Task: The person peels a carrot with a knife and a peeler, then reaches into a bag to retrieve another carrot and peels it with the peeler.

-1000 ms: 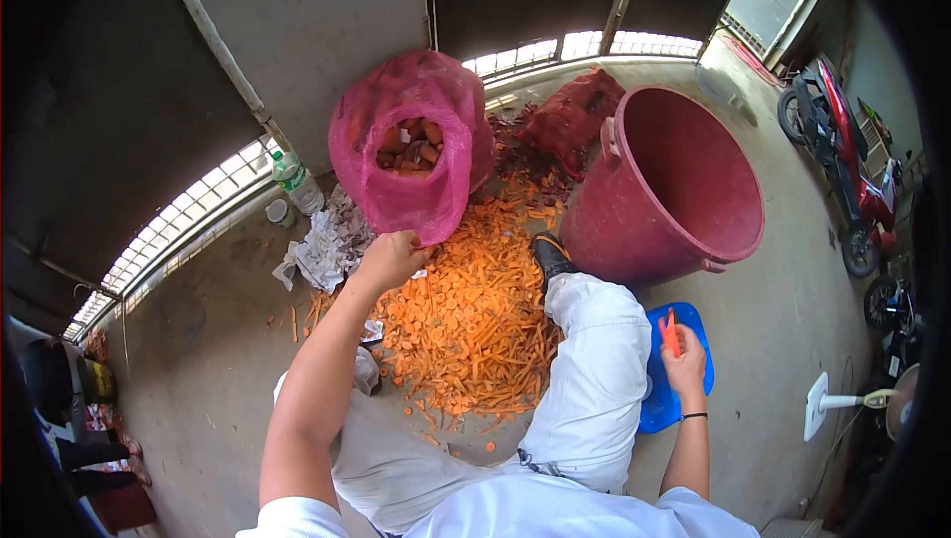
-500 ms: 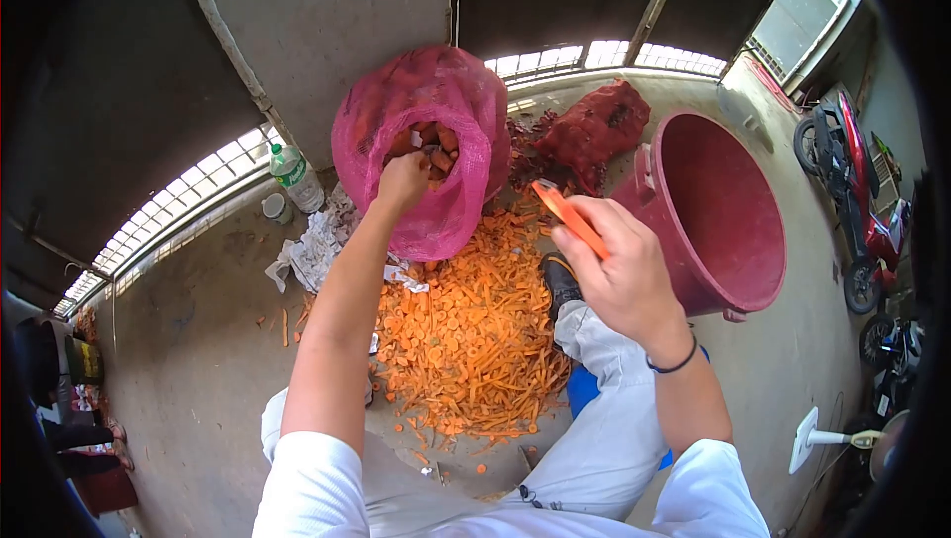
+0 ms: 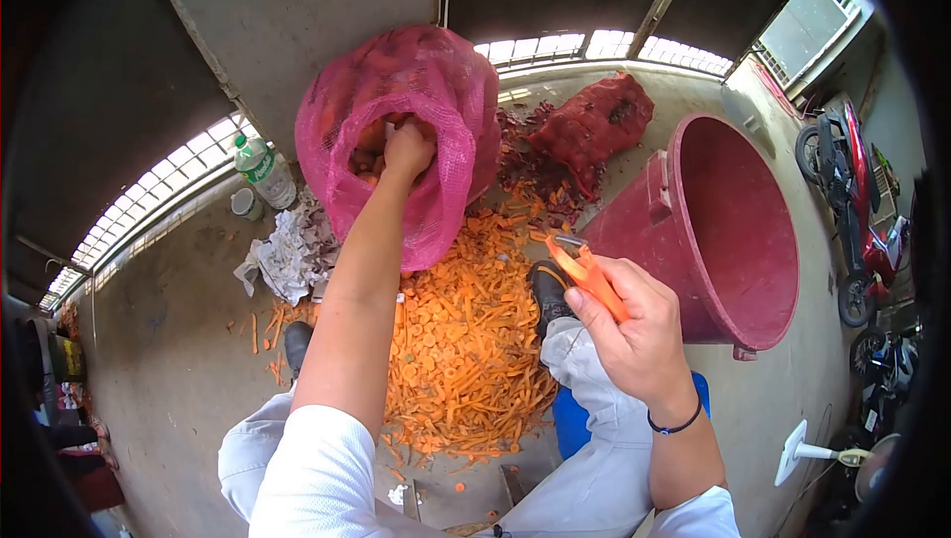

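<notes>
My left hand (image 3: pixel 408 150) reaches inside the mouth of a pink mesh sack (image 3: pixel 451 181) that holds carrots (image 3: pixel 367 154). Its fingers are hidden among them, so their grip does not show. In my right hand (image 3: pixel 639 318) is an orange vegetable peeler (image 3: pixel 594 288), its metal blade pointing up and away from me. A large heap of carrot peelings and cut ends (image 3: pixel 461 350) covers the floor between my feet, below both hands.
A big maroon bucket (image 3: pixel 634 226) leans open toward the right. Behind it lies a red mesh sack (image 3: pixel 599 122). At left are a plastic bottle (image 3: pixel 265 173), a cup (image 3: pixel 246 204) and crumpled paper (image 3: pixel 295 253). Motorcycles (image 3: pixel 850 201) stand far right.
My left hand has gone deeper into the sack and shifted within its opening. My right hand, still holding the peeler, has come lower and turned. The whole view has moved slightly.
</notes>
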A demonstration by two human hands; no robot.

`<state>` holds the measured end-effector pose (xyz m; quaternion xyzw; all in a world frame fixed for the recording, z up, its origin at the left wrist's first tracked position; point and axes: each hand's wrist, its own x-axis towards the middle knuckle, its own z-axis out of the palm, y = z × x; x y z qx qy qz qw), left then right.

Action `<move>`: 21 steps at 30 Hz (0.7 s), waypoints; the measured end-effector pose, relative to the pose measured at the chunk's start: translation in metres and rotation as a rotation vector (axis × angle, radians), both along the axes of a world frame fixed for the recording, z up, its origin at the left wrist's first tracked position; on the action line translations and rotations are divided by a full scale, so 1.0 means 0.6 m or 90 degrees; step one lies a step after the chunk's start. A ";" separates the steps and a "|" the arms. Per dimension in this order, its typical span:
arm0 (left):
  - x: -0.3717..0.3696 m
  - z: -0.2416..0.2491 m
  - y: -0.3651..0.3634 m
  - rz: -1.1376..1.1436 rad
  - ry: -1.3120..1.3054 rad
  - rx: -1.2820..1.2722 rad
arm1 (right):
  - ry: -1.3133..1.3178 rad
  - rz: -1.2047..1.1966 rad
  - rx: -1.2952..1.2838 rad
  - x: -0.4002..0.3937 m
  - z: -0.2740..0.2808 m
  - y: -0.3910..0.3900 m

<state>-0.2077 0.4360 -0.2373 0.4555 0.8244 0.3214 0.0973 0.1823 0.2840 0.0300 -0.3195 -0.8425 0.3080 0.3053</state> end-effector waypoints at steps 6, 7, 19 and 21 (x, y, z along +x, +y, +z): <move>0.009 -0.024 0.034 0.045 0.066 -0.068 | -0.026 0.030 -0.029 0.003 0.012 -0.004; 0.006 -0.024 0.031 0.040 0.063 -0.053 | -0.018 0.043 -0.025 0.003 0.010 -0.005; -0.050 -0.006 0.047 0.016 0.254 -0.124 | -0.014 0.077 -0.006 0.009 0.010 -0.004; -0.054 0.003 0.041 -0.016 0.305 -0.244 | -0.006 0.078 -0.009 0.009 0.009 -0.005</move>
